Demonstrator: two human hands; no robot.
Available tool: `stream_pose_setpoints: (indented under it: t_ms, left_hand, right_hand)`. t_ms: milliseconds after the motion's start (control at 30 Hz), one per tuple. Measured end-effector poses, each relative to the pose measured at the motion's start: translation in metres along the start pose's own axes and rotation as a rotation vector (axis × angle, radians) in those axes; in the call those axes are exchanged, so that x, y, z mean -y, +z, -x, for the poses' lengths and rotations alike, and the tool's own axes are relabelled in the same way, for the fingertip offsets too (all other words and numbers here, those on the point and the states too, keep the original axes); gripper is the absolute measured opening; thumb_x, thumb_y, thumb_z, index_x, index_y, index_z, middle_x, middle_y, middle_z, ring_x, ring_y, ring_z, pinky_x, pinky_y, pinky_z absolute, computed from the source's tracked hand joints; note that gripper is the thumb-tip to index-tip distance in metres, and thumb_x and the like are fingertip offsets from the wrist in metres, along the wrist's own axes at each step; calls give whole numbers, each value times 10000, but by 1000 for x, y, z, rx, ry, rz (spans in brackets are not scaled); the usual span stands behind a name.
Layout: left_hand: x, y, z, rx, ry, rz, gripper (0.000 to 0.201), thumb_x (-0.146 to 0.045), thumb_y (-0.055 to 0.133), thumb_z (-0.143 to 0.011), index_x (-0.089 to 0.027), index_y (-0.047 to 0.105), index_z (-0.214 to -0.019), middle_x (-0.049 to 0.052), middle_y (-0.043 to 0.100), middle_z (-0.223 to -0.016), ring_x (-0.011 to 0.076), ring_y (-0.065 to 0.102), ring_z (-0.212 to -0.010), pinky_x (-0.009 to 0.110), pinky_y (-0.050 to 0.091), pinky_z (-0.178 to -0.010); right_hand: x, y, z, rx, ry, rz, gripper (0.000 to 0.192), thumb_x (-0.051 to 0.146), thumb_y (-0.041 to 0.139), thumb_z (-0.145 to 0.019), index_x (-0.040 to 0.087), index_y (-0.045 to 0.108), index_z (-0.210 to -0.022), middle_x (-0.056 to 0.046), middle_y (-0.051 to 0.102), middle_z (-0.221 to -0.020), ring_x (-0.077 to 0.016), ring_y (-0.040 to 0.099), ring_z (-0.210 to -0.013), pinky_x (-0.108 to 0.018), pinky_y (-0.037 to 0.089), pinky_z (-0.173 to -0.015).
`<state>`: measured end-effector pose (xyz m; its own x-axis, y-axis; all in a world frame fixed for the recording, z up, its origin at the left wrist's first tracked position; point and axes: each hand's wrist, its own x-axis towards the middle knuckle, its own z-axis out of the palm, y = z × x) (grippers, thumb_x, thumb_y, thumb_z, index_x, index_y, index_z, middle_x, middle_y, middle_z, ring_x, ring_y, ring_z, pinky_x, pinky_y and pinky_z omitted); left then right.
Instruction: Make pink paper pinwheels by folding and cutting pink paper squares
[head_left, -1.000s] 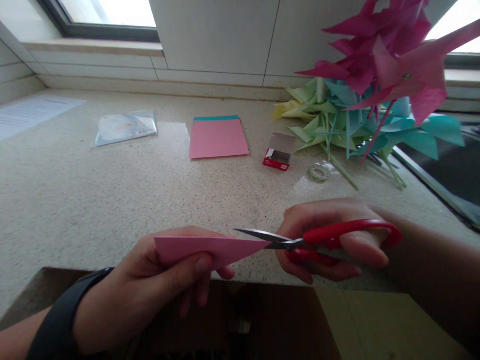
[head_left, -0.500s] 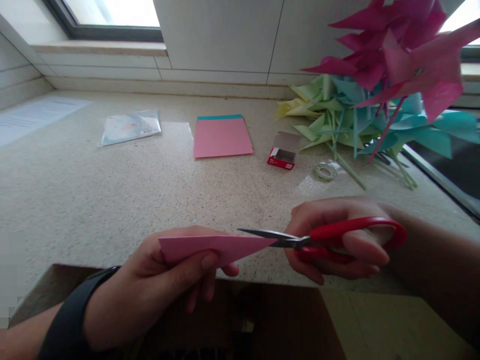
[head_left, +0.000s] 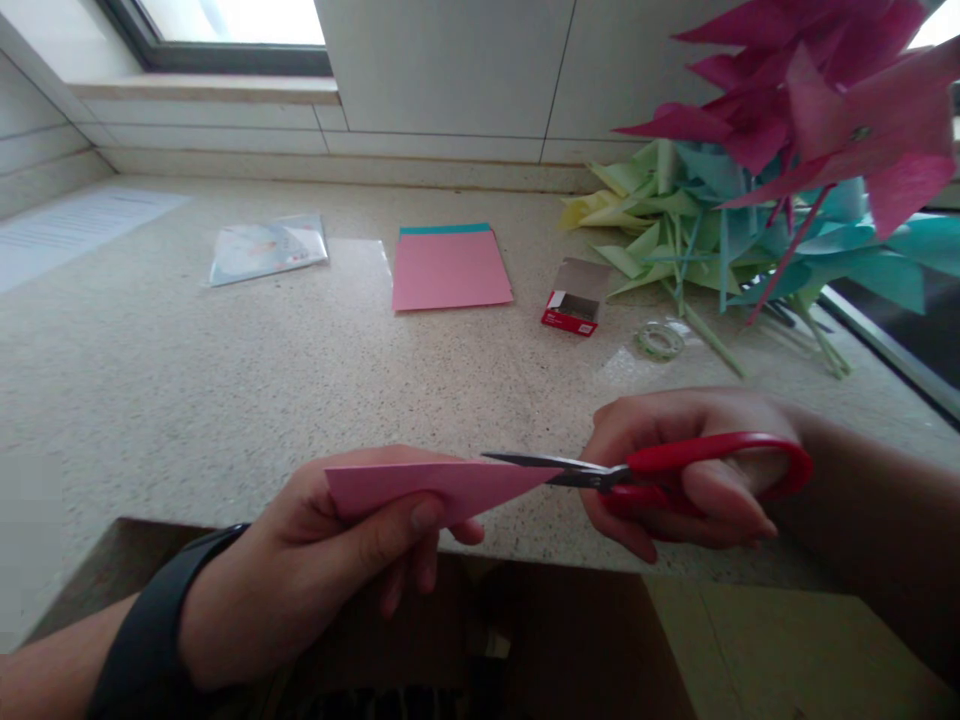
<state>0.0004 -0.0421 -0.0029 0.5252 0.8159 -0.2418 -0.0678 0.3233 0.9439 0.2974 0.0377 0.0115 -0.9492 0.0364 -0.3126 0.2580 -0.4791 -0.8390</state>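
My left hand (head_left: 330, 560) pinches a folded pink sheet of paper (head_left: 435, 488) between thumb and fingers, its pointed corner turned right. Red-handled scissors (head_left: 675, 470) are in my right hand (head_left: 675, 480), with thumb and fingers through the loops. Their blades are slightly parted and meet the paper's pointed tip, one blade running along the upper folded edge. Both hands hover over the front edge of the speckled counter (head_left: 262, 400).
At the back lie a stack of pink and teal paper (head_left: 452, 270), a clear packet (head_left: 270, 248) and a printed sheet (head_left: 90, 225). A small red box (head_left: 571, 312) and a tape roll (head_left: 660, 341) sit right of centre. Paper pinwheels (head_left: 832, 140) crowd the right side.
The scissor blades have closed a little at the paper's tip. The whole view has shifted slightly; both hands keep their grips.
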Motion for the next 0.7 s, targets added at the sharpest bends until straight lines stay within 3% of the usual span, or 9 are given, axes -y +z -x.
stream_pose_setpoints:
  t_ms: [33,200,367,700]
  left_hand:
    - [0,0,0,0,2,4,212,-343,632,-962,-281,762,-1117,49,772,-947,75,612,-623,109,507,-505]
    - [1,0,0,2,23,5,210,-333,628,-965,-279,764,-1117,50,774,-950,82,614,-635,115,510,-502]
    - [2,0,0,8,32,12,205,-313,614,-976,-296,764,-1115,32,772,-960,71,613,-647,101,512,-520]
    - [-1,0,1,31,6,-42,229,-350,610,-975,-305,759,-1143,41,768,-976,72,600,-638,107,506,-518]
  right_hand:
    - [0,0,0,-22,43,22,611,674,708,-785,90,640,-949,61,521,-495,-56,437,-396,-157,349,-412]
    - [-7,-2,-2,48,-124,-34,558,650,673,-841,102,636,-941,81,491,-444,-60,385,-302,-156,292,-310]
    - [4,0,3,-6,28,27,541,628,682,-841,103,636,-960,67,511,-497,-66,417,-387,-161,324,-385]
    - [13,10,1,-21,15,38,682,735,623,-816,67,668,-947,53,484,-501,-77,406,-426,-187,317,-421]
